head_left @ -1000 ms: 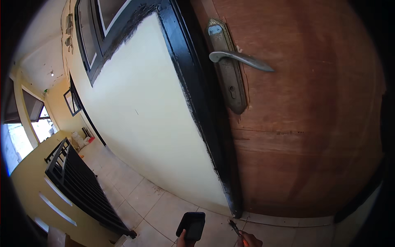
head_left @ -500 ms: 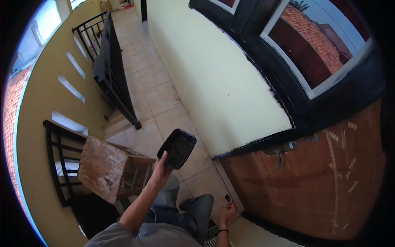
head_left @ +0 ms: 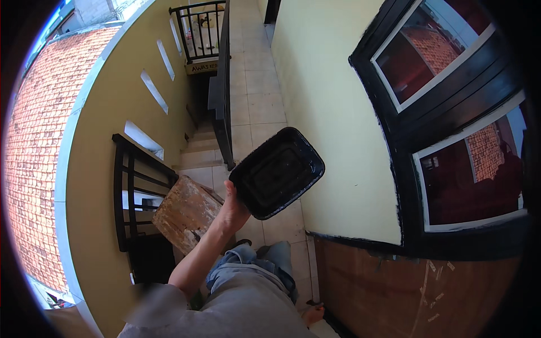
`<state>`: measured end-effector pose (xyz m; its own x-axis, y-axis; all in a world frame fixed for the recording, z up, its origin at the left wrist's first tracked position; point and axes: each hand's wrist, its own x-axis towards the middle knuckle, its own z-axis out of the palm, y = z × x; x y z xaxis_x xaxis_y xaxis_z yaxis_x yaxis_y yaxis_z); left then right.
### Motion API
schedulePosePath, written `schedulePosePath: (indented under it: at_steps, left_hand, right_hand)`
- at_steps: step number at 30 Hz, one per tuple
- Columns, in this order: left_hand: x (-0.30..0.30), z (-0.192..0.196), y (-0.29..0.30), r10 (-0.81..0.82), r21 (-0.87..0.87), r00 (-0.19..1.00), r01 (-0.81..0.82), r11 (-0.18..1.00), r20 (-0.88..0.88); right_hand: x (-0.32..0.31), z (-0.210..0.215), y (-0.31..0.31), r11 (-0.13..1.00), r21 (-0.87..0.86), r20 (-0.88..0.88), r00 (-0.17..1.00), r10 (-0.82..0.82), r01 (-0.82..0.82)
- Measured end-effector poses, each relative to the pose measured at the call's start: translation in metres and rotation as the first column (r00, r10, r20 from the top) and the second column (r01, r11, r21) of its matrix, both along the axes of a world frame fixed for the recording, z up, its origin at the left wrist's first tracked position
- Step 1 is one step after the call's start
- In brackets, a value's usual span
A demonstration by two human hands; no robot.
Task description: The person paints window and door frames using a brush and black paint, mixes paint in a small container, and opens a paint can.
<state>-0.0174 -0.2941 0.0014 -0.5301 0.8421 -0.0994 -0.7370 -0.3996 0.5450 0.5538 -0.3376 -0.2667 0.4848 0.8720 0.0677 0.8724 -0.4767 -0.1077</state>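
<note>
My left hand (head_left: 234, 212) grips a black rectangular plastic tray (head_left: 277, 173) by its near left edge, the thumb lying along the rim. The tray is tilted with its hollow side facing me. Dark, glossy residue coats its inside and rim. Low down by the brown door, my right hand (head_left: 313, 315) shows only in part at the lower edge, with its fingers curled. What sits in those fingers is too small to make out.
A worn wooden stool (head_left: 187, 213) stands at my left, beside a black metal railing (head_left: 141, 191). Farther on, another black railing (head_left: 221, 107) borders a stairwell. To the right are a cream wall (head_left: 332, 129), black-framed windows (head_left: 473, 169) and a brown door (head_left: 389, 293).
My left hand has raised the tray closer and turned its hollow side toward me. My right hand has dropped toward the lower edge. The view has shifted, showing more of the roof at left.
</note>
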Motion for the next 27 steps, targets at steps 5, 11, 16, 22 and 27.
schedulePosePath:
  at_steps: [5,11,16,22,27]
  left_hand:
    - [-0.020,0.004,0.088,-0.051,0.056,0.997,0.054,0.997,-0.053]
    - [-0.062,0.009,0.169,0.027,0.044,0.998,-0.030,0.999,0.058]
    - [-0.115,0.018,0.229,0.212,0.110,0.975,-0.219,0.969,0.072]
    - [-0.184,0.025,0.268,0.420,0.037,0.898,-0.428,0.903,0.129]
    - [-0.279,-0.003,0.315,0.464,0.056,0.865,-0.482,0.874,0.191]
  right_hand:
    - [0.015,-0.109,0.052,0.986,0.130,0.146,0.982,-0.121,0.102]
    - [-0.094,-0.101,0.185,0.968,0.211,0.267,0.961,0.076,-0.135]
    - [-0.219,-0.061,0.367,0.786,0.245,-0.376,0.691,0.617,-0.568]
    - [-0.482,0.027,0.548,0.657,0.122,-0.516,0.517,0.683,-0.744]
    - [-0.632,0.032,0.643,0.379,0.225,-0.368,0.282,0.886,-0.897]
